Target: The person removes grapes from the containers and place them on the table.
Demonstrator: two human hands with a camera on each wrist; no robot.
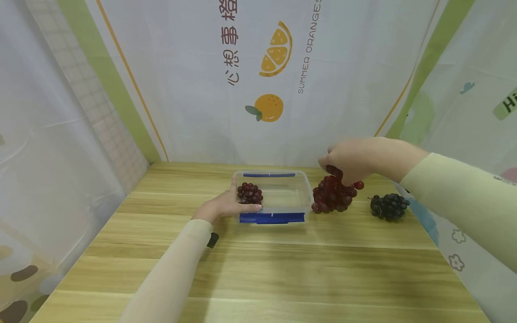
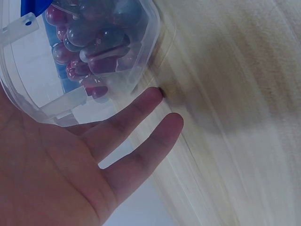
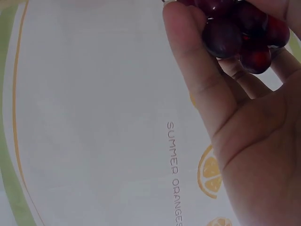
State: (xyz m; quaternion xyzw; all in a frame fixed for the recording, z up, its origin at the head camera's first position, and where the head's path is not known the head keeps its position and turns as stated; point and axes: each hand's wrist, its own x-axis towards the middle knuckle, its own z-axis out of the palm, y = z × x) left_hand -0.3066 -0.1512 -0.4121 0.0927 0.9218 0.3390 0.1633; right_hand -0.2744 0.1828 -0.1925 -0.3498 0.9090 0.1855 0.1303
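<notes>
My right hand [image 1: 351, 157] grips a large bunch of red grapes [image 1: 333, 195] from above, just right of a clear plastic box [image 1: 282, 209] with blue clips. In the right wrist view, dark red grapes [image 3: 223, 37] sit between the thumb and fingers. My left hand [image 1: 226, 204] rests against the box's left side, its thumb along the front rim. Two of its fingers [image 2: 155, 136] stretch out straight beside the box in the left wrist view. Inside the box, at its left end, lies a small bunch of red grapes [image 1: 249, 193].
A bunch of black grapes [image 1: 389, 207] lies on the wooden table [image 1: 282, 269] near its right edge. Behind the table hangs a white curtain [image 1: 194, 112] printed with oranges. More printed cloth [image 1: 476, 179] hangs at the right.
</notes>
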